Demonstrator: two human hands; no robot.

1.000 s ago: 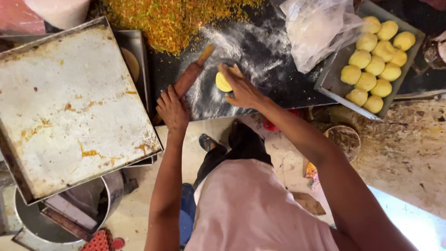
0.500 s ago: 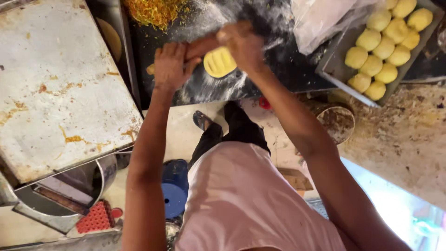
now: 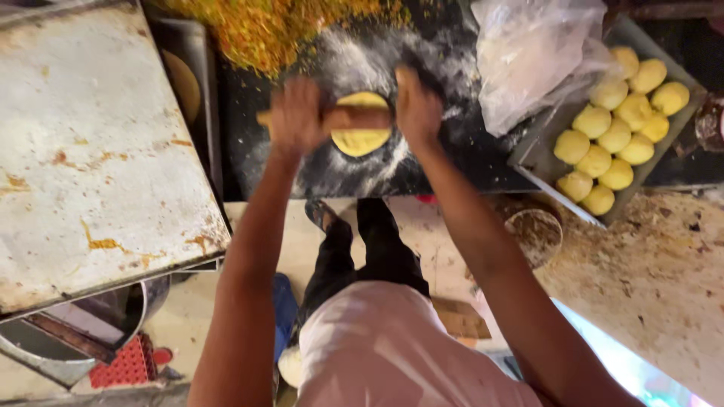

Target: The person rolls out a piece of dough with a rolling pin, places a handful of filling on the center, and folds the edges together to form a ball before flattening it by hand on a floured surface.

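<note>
Closest to you: your pale shirt (image 3: 392, 354) and dark trousers (image 3: 369, 249), standing at the counter edge. Down left of your left arm, a round steel pot (image 3: 60, 362) sits under the tray; contents not readable. Red perforated object (image 3: 124, 365) beside it.

Right of your right forearm, below the counter, a small round bowl (image 3: 539, 234) holds brownish stuff, can't tell what.

Left hand (image 3: 298, 117) and right hand (image 3: 417, 109) are apart, one on each end of the wooden rolling pin (image 3: 339, 118). Both pressed onto it; blur hides whether the fingers wrap it or just lie flat. The pin lies across the yellow dough disc (image 3: 362, 124), which sits between your hands on the floured black worktop (image 3: 422, 166). Disc is flattened, roughly round, showing above and below the pin.

Left of your left hand: a big upturned steel tray (image 3: 90, 151), scuffed, orange stains. Between it and the worktop, a narrow steel container (image 3: 185, 83) with a brownish round piece in it.

Right of your right hand: grey rectangular tray (image 3: 539, 154), tilted diagonal, holding about a dozen yellow dough balls (image 3: 615, 136) packed touching each other. Clear plastic bag (image 3: 528, 53) drapes over its near-left corner, whitish inside.

Beyond your hands: a loose heap of orange-yellow shredded filling (image 3: 279, 26) directly on the worktop.
</note>
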